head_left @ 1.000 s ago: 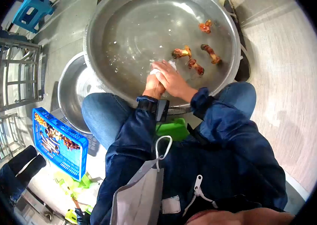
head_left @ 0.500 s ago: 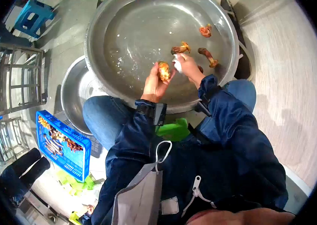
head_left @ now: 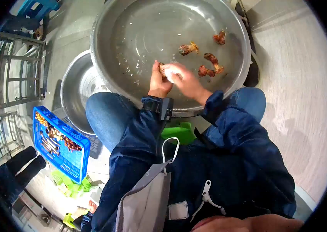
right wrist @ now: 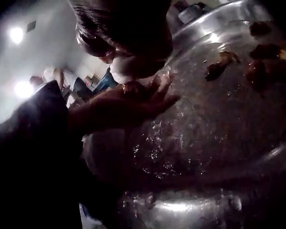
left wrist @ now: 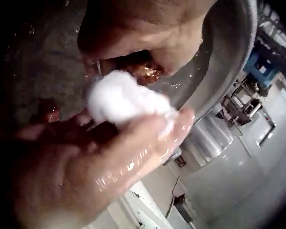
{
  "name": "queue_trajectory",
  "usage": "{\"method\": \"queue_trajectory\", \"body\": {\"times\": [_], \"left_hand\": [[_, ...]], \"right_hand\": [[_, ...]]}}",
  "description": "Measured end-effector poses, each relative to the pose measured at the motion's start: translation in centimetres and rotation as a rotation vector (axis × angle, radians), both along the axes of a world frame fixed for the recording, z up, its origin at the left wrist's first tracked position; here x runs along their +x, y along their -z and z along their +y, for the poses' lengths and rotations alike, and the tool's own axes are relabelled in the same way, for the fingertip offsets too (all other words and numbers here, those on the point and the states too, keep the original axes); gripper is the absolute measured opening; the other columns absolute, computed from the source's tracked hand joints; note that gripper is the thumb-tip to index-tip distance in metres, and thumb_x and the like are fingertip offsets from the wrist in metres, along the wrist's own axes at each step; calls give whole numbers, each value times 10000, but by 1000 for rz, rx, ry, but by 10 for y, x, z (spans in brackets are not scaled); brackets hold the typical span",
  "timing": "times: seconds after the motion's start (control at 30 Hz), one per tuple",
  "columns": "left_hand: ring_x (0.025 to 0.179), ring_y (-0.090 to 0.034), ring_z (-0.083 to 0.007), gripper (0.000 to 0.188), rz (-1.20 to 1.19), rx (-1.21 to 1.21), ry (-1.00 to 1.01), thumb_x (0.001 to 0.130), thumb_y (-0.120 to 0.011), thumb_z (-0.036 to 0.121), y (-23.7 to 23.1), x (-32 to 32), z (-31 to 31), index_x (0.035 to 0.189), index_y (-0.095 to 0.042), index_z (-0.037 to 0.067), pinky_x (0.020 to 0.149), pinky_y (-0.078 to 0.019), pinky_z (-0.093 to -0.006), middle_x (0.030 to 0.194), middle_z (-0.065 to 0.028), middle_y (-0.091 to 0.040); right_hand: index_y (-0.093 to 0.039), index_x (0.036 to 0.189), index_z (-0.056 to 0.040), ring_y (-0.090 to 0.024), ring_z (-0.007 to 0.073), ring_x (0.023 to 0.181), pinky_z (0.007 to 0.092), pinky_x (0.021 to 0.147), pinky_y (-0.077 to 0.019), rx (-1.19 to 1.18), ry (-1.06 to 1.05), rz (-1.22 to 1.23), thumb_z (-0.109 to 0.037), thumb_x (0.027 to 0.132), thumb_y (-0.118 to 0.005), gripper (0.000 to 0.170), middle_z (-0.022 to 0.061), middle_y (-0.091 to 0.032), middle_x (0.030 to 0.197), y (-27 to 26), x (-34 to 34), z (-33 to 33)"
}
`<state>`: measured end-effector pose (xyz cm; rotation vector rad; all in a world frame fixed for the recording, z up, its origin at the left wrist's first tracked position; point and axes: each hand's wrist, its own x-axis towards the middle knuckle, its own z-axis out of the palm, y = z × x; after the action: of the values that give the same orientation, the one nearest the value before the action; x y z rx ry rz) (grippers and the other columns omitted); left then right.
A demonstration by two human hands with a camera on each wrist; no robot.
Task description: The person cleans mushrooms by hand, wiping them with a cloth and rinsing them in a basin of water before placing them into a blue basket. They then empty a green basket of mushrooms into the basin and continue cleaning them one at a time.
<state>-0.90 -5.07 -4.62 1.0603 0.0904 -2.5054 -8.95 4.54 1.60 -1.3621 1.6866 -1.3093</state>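
Note:
Over the water in a wide metal basin (head_left: 148, 29), my left hand (head_left: 158, 84) holds a reddish-brown mushroom (head_left: 162, 69) with the thumb raised along its side. My right hand (head_left: 190, 84) grips a soft white wad (head_left: 169, 74) and presses it against that mushroom. The hands overlap and hide much of the mushroom in the head view. In the left wrist view the white wad (left wrist: 126, 102) lies close below the glossy mushroom (left wrist: 148, 74), and the fingers are wet. Several mushrooms lie in the water to the right, among them one with a yellowish frayed end (head_left: 188, 48).
A smaller metal basin (head_left: 67, 83) stands left of the big one. Below it, a blue crate (head_left: 83, 162) holds sorted mushrooms. Metal racks (head_left: 16, 73) line the far left, and a blue stool (head_left: 35, 9) is at the top left. Another person's legs (head_left: 20, 164) show at lower left.
The hands began pressed together, then parted, showing the mushroom in the left and the wad in the right. Now the right hand is back against the mushroom. The mushrooms in the water have drifted slightly.

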Motion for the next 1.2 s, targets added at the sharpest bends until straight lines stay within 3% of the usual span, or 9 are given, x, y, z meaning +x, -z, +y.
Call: {"method": "queue_trajectory", "body": {"times": [0.07, 0.4, 0.53, 0.67, 0.73, 0.8, 0.83, 0.93, 1.2], "left_hand": [[998, -578, -284, 472, 381, 48, 87, 948, -389, 498, -4, 4, 5, 1064, -527, 62, 888, -482, -406, 1062, -127, -591], [1114, -539, -248, 446, 183, 44, 211, 968, -324, 435, -16, -9, 35, 1206, -519, 112, 968, -425, -421, 1197, -79, -573], [961, -604, -220, 308, 143, 57, 203, 957, -380, 353, -24, -5, 29, 1033, -562, 117, 833, -506, -394, 1014, -58, -630], [777, -618, -171, 266, 89, -12, 279, 933, -420, 354, -32, -8, 32, 959, -592, 153, 632, -493, -322, 878, 3, -646], [765, -609, -164, 263, 694, -16, 383, 935, -418, 352, -8, 1, 16, 958, -588, 153, 627, -479, -304, 880, 0, -644], [774, -609, -169, 256, 106, -39, 240, 937, -426, 353, -38, -6, 24, 960, -582, 152, 595, -471, -303, 878, -9, -640], [785, -609, -163, 246, 141, -34, 193, 941, -431, 348, -35, -7, 25, 961, -579, 153, 547, -448, -295, 889, -16, -639], [632, -599, -162, 245, 54, -153, 320, 955, -400, 332, -9, -5, 25, 991, -581, 171, 399, -349, -254, 770, -9, -619], [684, -580, -218, 355, 84, -123, 236, 996, -310, 401, -8, 6, 16, 1111, -531, 148, 466, -411, -256, 813, -40, -586]], "right_hand": [[-567, 1178, -93, -602, 308, 922, 390, 849, -473, -226, 51, 842, -186, 920, -483, 287, 149, -611, 1072, -7, 8, -2], [-556, 1114, -10, -648, 277, 926, 362, 804, -485, 2, 363, -303, -264, 979, -418, 318, 150, -665, 989, 16, -15, -2], [-547, 1137, -19, -599, 224, 999, 328, 883, -447, -54, 156, 282, -185, 989, -387, 274, 124, -602, 1109, -11, 8, 10], [-531, 1149, -25, -611, 186, 927, 310, 829, -465, 46, 266, -171, -266, 1001, -374, 324, 107, -639, 1032, 10, -16, -6], [-517, 1161, -25, -601, 163, 957, 297, 845, -458, 72, 259, -503, -263, 1005, -366, 322, 95, -631, 1028, -15, -9, -2], [-512, 1158, -26, -593, 153, 984, 288, 857, -454, -101, 132, -459, -248, 1006, -366, 306, 84, -622, 1013, -23, 3, -3], [-427, 1323, 15, -462, 197, 1167, 321, 996, -342, -108, -2, -94, -209, 999, -391, 396, 115, -489, 1287, -18, 3, -1], [-516, 1146, -28, -584, 161, 1016, 296, 864, -453, -23, 148, -155, -232, 1006, -371, 287, 79, -604, 1027, -13, 0, -11], [-486, 1197, -16, -571, 202, 972, 323, 827, -484, 304, 415, -694, -243, 962, -460, 328, 131, -574, 1066, 52, -42, -22]]}}
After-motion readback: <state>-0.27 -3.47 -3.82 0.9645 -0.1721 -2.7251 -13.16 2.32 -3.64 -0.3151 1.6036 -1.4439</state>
